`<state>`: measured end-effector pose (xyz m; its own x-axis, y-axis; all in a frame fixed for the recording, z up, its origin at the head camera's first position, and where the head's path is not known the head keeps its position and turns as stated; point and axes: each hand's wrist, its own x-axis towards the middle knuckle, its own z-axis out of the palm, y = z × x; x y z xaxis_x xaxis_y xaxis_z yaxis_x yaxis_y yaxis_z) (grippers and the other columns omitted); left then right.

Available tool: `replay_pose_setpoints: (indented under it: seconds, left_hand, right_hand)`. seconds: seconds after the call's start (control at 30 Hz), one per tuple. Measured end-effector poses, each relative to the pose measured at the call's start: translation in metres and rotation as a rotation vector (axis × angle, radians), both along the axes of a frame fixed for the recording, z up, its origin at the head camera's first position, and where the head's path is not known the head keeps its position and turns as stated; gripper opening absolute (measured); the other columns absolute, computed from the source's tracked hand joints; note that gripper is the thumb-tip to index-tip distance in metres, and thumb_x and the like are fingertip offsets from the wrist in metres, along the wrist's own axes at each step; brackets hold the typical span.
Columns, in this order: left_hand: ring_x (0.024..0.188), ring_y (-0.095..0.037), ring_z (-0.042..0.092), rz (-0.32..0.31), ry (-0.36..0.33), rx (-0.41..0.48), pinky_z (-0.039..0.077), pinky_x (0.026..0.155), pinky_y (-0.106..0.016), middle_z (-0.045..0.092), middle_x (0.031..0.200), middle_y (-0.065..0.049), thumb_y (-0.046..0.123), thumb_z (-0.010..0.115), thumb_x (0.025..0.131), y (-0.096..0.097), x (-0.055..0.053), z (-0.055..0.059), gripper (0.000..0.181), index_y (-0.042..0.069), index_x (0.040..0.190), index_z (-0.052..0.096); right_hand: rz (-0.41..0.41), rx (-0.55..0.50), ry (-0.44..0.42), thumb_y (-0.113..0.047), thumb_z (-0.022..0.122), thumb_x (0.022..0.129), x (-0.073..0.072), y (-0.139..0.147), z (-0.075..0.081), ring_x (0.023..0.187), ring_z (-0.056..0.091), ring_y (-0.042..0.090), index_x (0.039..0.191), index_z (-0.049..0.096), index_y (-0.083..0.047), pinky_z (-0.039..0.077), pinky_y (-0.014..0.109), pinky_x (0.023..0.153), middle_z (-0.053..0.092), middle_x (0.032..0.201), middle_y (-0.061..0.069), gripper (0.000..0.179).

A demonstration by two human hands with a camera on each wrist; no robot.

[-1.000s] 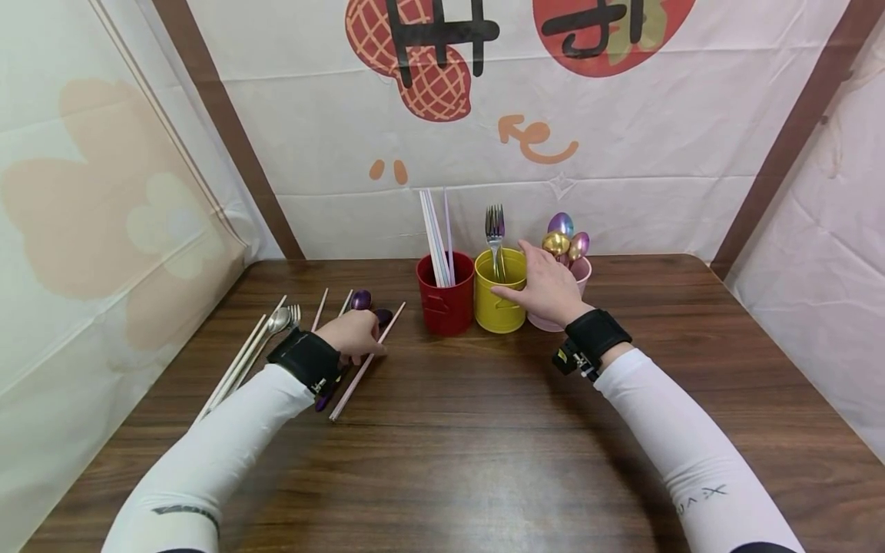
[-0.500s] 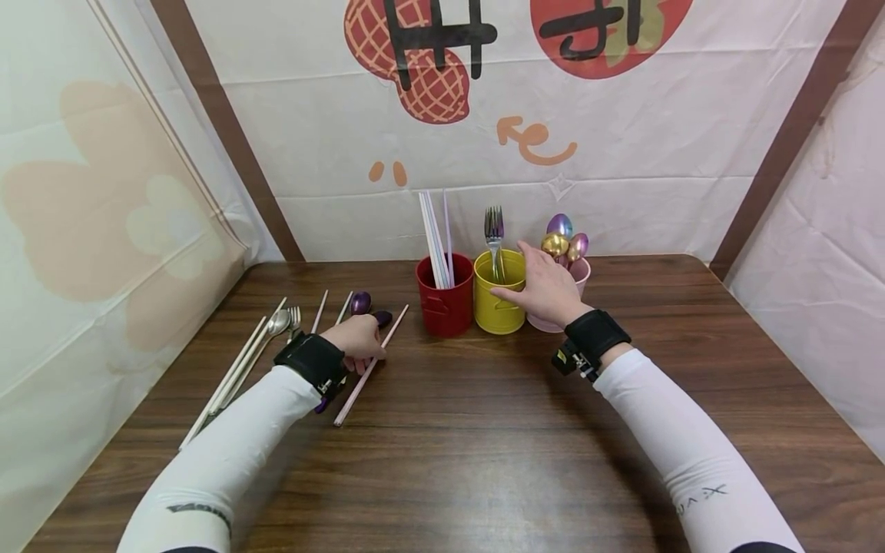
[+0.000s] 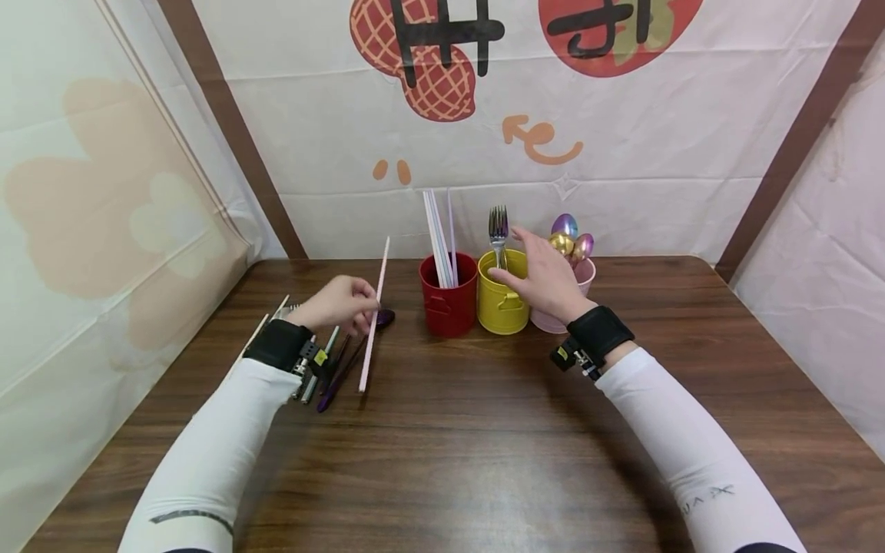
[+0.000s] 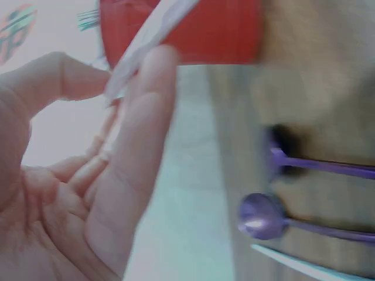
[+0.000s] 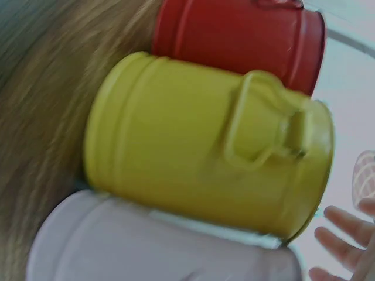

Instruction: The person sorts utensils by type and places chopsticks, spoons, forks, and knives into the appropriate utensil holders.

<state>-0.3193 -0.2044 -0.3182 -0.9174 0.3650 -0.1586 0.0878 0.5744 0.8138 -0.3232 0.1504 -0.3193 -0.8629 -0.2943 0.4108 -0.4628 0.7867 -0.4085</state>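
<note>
My left hand (image 3: pixel 340 302) pinches a pale pink chopstick (image 3: pixel 369 347) between thumb and fingertips, above the table. The chopstick stands tilted. In the left wrist view the held chopstick (image 4: pixel 146 38) crosses in front of the red cup (image 4: pixel 217 32). Two purple spoons (image 4: pixel 261 216) lie on the table beside that hand. My right hand (image 3: pixel 551 283) hovers with spread fingers by the yellow cup (image 3: pixel 503 311) and the pink cup (image 3: pixel 546 322); whether it touches either is unclear. Several forks (image 3: pixel 498 224) stand in the yellow cup.
The red cup (image 3: pixel 448 313) at the left of the row holds several chopsticks (image 3: pixel 437 242). Coloured spoons (image 3: pixel 565 225) stand in the pink cup. More cutlery and chopsticks (image 3: pixel 253 336) lie at the table's left, partly hidden by my arm. A printed cloth wall (image 3: pixel 332 219) rises behind.
My left hand has lifted the pink chopstick off the table, moving it up and away from me; it now stands steeper. The right hand stays nearly where it was.
</note>
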Motion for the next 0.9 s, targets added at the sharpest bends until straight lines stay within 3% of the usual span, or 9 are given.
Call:
replay_pose_setpoints:
  seconds: [0.1, 0.2, 0.47, 0.57, 0.67, 0.77, 0.9]
  left_hand:
    - [0.060, -0.014, 0.065, 0.033, 0.071, 0.138, 0.056, 0.053, -0.032, 0.066, 0.076, -0.006, 0.004, 0.055, 0.097, -0.004, 0.000, 0.016, 0.016, -0.009, 0.105, 0.051]
    - [0.062, -0.013, 0.066, 0.073, 0.164, 0.267, 0.057, 0.056, -0.032, 0.066, 0.076, -0.001, 0.003, 0.055, 0.097, -0.006, 0.001, 0.031, 0.013, -0.007, 0.104, 0.049]
    - [0.065, -0.013, 0.067, 0.232, 0.435, 0.608, 0.054, 0.052, -0.025, 0.069, 0.080, 0.001, 0.002, 0.058, 0.095, 0.003, 0.004, 0.053, 0.006, 0.006, 0.097, 0.053]
    - [0.067, -0.014, 0.068, 0.314, 0.520, 0.744, 0.054, 0.051, -0.023, 0.068, 0.084, -0.004, 0.003, 0.059, 0.094, 0.011, 0.002, 0.056, 0.008, 0.007, 0.098, 0.054]
    - [0.071, -0.015, 0.069, 0.368, 0.594, 0.819, 0.054, 0.054, -0.023, 0.066, 0.088, -0.008, 0.005, 0.060, 0.094, 0.022, 0.000, 0.055, 0.011, 0.007, 0.102, 0.053]
    - [0.075, -0.017, 0.069, 0.377, 0.646, 0.852, 0.055, 0.056, -0.023, 0.063, 0.090, -0.009, 0.005, 0.060, 0.094, 0.034, -0.002, 0.051, 0.015, 0.005, 0.106, 0.051]
    - [0.077, -0.016, 0.068, 0.340, 0.678, 0.841, 0.054, 0.056, -0.022, 0.061, 0.090, -0.008, 0.003, 0.059, 0.095, 0.047, -0.006, 0.040, 0.016, 0.004, 0.107, 0.050]
  right_hand:
    - [0.065, -0.039, 0.023, -0.051, 0.063, 0.090, 0.000, -0.010, 0.005, 0.130, 0.043, 0.032, 0.149, 0.029, -0.008, 0.039, 0.050, 0.102, 0.048, 0.141, 0.015, 0.080]
    - [0.109, -0.046, -0.020, -0.050, 0.063, 0.091, -0.001, -0.021, 0.007, 0.132, 0.040, 0.029, 0.149, 0.028, -0.009, 0.038, 0.047, 0.104, 0.046, 0.143, 0.013, 0.080]
    - [0.095, -0.038, -0.156, -0.058, 0.061, 0.088, -0.009, -0.038, -0.004, 0.137, 0.036, 0.026, 0.151, 0.025, -0.011, 0.035, 0.046, 0.107, 0.039, 0.149, 0.010, 0.086]
    - [0.092, -0.038, -0.171, -0.059, 0.059, 0.089, -0.012, -0.041, -0.009, 0.136, 0.038, 0.026, 0.151, 0.025, -0.012, 0.036, 0.046, 0.106, 0.041, 0.148, 0.009, 0.085]
    - [0.075, -0.016, -0.164, -0.060, 0.057, 0.089, -0.014, -0.042, -0.013, 0.134, 0.039, 0.026, 0.151, 0.025, -0.012, 0.036, 0.045, 0.106, 0.043, 0.147, 0.008, 0.084]
    - [0.051, 0.012, -0.150, -0.063, 0.056, 0.088, -0.015, -0.043, -0.017, 0.134, 0.040, 0.025, 0.150, 0.026, -0.012, 0.037, 0.045, 0.105, 0.045, 0.146, 0.006, 0.086]
    - [0.037, 0.033, -0.136, -0.065, 0.056, 0.087, -0.016, -0.045, -0.019, 0.132, 0.041, 0.026, 0.150, 0.027, -0.013, 0.041, 0.046, 0.102, 0.048, 0.144, 0.003, 0.087]
